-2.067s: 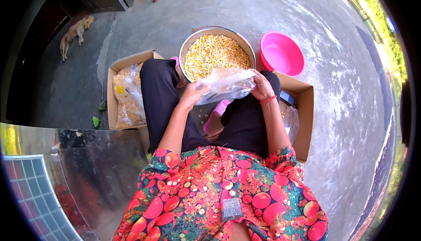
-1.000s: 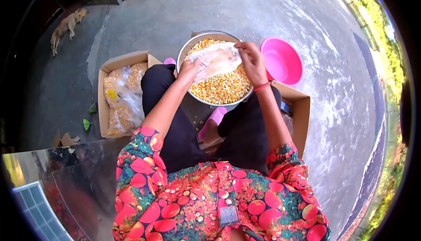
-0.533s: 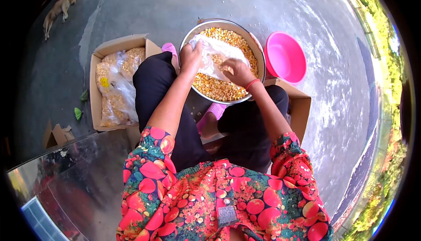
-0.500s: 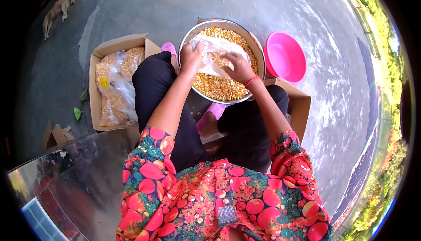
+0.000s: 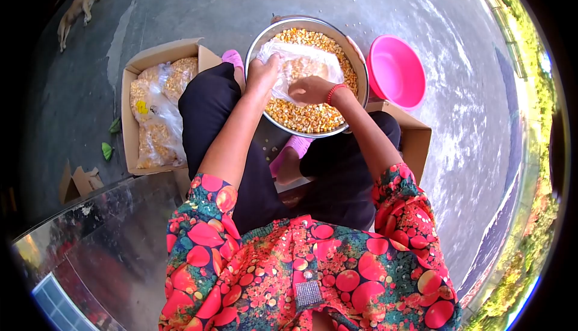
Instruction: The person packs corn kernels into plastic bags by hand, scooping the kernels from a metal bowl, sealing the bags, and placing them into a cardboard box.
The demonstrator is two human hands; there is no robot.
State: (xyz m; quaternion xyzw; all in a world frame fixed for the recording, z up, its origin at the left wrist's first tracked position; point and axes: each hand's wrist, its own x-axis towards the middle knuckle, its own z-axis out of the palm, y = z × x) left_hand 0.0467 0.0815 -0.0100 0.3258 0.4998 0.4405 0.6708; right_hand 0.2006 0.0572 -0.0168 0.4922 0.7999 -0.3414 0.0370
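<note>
A wide metal basin (image 5: 359,78) full of yellow corn kernels (image 5: 301,120) stands between my knees. Over the kernels lies a clear plastic bag (image 5: 313,60) with kernels in it. My left hand (image 5: 263,75) is closed on the bag's left edge and holds it up. My right hand (image 5: 313,90), with a red bracelet at the wrist, is curled at the bag's near side, low over the kernels. Its fingertips are partly hidden, and what they hold cannot be made out.
At left, a cardboard box (image 5: 126,120) holds plastic bags of kernels (image 5: 158,141). A pink bowl (image 5: 394,72) stands right of the basin, beyond another cardboard box (image 5: 415,144). A dog (image 5: 81,10) lies on the floor at far left. A few stray kernels dot the floor.
My right hand has moved slightly left and down at the bag, and its spread fingers have curled in. My left hand keeps its hold on the bag.
</note>
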